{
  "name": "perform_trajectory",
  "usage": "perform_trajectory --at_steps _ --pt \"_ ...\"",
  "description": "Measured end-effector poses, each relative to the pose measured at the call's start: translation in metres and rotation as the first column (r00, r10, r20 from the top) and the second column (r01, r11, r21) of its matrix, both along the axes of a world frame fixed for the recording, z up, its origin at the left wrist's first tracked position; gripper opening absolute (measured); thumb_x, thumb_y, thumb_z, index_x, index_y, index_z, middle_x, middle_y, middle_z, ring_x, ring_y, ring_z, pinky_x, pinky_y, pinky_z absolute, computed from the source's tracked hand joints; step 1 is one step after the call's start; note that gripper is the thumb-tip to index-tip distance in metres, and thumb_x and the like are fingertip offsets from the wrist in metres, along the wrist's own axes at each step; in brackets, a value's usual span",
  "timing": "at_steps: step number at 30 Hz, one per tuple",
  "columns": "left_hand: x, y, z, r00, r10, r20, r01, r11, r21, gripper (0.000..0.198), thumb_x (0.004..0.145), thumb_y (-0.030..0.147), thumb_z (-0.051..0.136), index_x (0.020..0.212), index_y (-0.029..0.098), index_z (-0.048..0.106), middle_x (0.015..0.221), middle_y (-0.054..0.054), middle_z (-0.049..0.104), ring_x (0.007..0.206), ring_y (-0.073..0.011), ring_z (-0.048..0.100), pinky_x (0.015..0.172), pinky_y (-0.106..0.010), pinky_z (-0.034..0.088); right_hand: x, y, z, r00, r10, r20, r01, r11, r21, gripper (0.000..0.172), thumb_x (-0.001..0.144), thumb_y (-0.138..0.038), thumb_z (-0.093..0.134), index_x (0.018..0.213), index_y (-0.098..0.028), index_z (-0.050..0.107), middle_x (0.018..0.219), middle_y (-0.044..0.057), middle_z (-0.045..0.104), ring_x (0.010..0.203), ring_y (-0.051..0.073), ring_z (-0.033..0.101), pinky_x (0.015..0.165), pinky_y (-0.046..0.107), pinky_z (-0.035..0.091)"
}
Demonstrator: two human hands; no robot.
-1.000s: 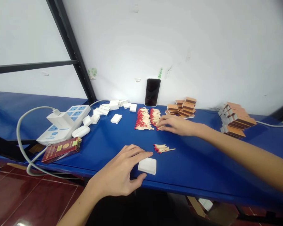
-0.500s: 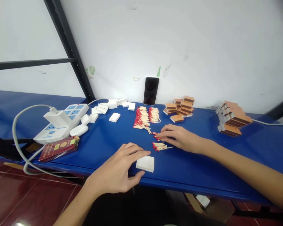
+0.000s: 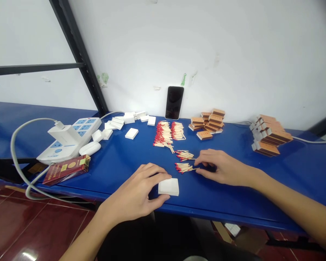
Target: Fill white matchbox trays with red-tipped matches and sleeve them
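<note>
My left hand (image 3: pixel 137 192) rests near the front edge of the blue table (image 3: pixel 119 163), its fingers and thumb curled around a white inner matchbox tray (image 3: pixel 168 187). My right hand (image 3: pixel 222 168) lies flat beside it, fingertips touching a small bunch of red-tipped matches (image 3: pixel 183 167). A second small bunch (image 3: pixel 184 154) lies just behind. Two bigger heaps of matches (image 3: pixel 167 133) sit further back.
White trays (image 3: pixel 125 123) lie scattered at the back left. Brown matchbox sleeves are stacked at the back (image 3: pixel 209 124) and far right (image 3: pixel 268 137). A phone (image 3: pixel 174 102) leans on the wall. A power strip (image 3: pixel 70 139), earbud case (image 3: pixel 89 148) and red packet (image 3: pixel 66 169) sit left.
My right hand came back from the big match heap, dragging a small bunch toward the front, and now sits by the nearer bunch. My left hand closed on the white tray.
</note>
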State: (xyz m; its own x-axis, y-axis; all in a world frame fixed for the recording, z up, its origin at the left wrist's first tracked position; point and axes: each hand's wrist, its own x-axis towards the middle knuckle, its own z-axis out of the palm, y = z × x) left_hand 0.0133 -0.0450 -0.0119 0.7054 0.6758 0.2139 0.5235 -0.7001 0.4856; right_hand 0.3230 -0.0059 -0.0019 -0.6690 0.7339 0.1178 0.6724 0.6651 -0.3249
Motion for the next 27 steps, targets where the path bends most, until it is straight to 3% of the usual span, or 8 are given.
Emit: perform_trajectory --at_steps 5,11,17,23,27 --pt "0.007 -0.005 0.000 0.999 0.022 -0.046 -0.020 0.999 0.034 0.035 0.094 0.031 0.061 0.129 0.026 0.059 0.124 -0.007 0.059 0.116 -0.0249 0.053 0.102 -0.043 0.043 -0.002 -0.002 0.002 0.999 0.004 0.040 -0.001 0.998 -0.062 0.025 0.097 -0.041 0.049 0.083 -0.024 0.061 0.074 0.000 0.059 0.069 0.017 0.052 0.074 0.033 0.041" --pt "0.012 -0.008 -0.003 0.996 0.047 -0.070 -0.045 0.998 0.034 0.036 0.096 0.036 0.059 0.131 0.028 0.056 0.125 -0.006 0.055 0.114 -0.0245 0.050 0.100 -0.043 0.043 -0.005 -0.006 0.007 0.999 -0.032 0.002 0.032 0.997 -0.077 0.023 0.100 -0.038 0.046 0.088 -0.022 0.058 0.074 -0.001 0.057 0.068 0.015 0.051 0.068 0.030 0.040" --pt "0.012 -0.006 -0.005 0.996 0.046 -0.074 -0.043 0.998 0.039 0.037 0.095 0.037 0.059 0.131 0.029 0.056 0.124 -0.006 0.053 0.113 -0.0241 0.050 0.100 -0.042 0.043 -0.016 -0.007 -0.005 0.991 0.134 0.013 -0.134 0.987 0.092 0.024 0.103 -0.032 0.042 0.101 -0.018 0.061 0.092 0.006 0.061 0.078 0.016 0.057 0.068 0.028 0.042" --pt "0.014 -0.007 -0.004 0.995 0.056 -0.086 -0.052 0.998 0.046 0.035 0.096 0.037 0.058 0.130 0.028 0.056 0.123 -0.007 0.054 0.112 -0.0245 0.050 0.100 -0.043 0.043 -0.020 -0.009 -0.007 0.984 0.142 0.112 -0.156 0.979 0.133 0.027 0.104 -0.031 0.038 0.101 -0.018 0.062 0.098 0.006 0.062 0.078 0.016 0.059 0.069 0.029 0.045" --pt "0.014 -0.006 -0.004 0.995 0.056 -0.080 -0.052 0.997 0.051 0.035 0.095 0.038 0.058 0.129 0.029 0.057 0.123 -0.006 0.055 0.111 -0.0248 0.051 0.099 -0.043 0.044 -0.021 -0.012 -0.007 0.976 0.113 0.188 -0.160 0.953 0.256 0.027 0.103 -0.030 0.040 0.098 -0.017 0.063 0.094 0.006 0.064 0.071 0.016 0.058 0.066 0.030 0.044"
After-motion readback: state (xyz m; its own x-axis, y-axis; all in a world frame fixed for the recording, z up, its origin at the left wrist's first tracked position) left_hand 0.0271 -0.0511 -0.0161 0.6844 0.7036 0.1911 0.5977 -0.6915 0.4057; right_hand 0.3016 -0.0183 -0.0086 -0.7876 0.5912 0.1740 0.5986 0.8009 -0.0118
